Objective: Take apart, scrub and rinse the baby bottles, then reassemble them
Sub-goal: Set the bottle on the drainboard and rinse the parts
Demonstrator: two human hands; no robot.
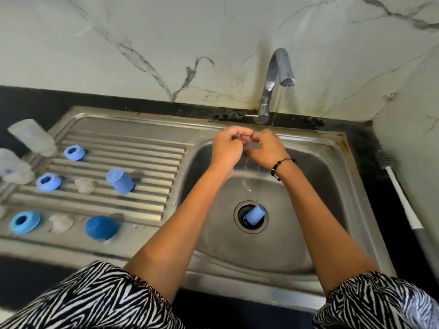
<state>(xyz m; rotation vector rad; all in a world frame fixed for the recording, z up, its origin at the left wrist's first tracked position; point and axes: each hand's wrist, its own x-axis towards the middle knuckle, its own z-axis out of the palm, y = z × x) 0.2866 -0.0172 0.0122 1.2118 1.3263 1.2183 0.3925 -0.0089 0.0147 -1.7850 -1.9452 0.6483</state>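
Both hands meet over the sink basin (pixel 308 210) under a thin stream from the tap (pixel 278 74). My left hand (pixel 228 148) and my right hand (pixel 266 148) pinch a small clear teat (pixel 251 144) between them; water drips below. A light blue cap (pixel 254 215) lies on the drain. On the drainboard (pixel 133 143) lie three blue collar rings (pixel 74 153) (pixel 48 182) (pixel 24 222), a light blue cap (pixel 120 181), a dark blue cap (pixel 101 227) and two clear teats (pixel 85 185) (pixel 60 223). Clear bottles (pixel 33 136) (pixel 14 167) lie at the left edge.
A white-handled bottle brush (pixel 401 198) lies on the black counter to the right of the sink. The marble wall rises behind the tap. A white wall or panel (pixel 413 143) stands close at the right.
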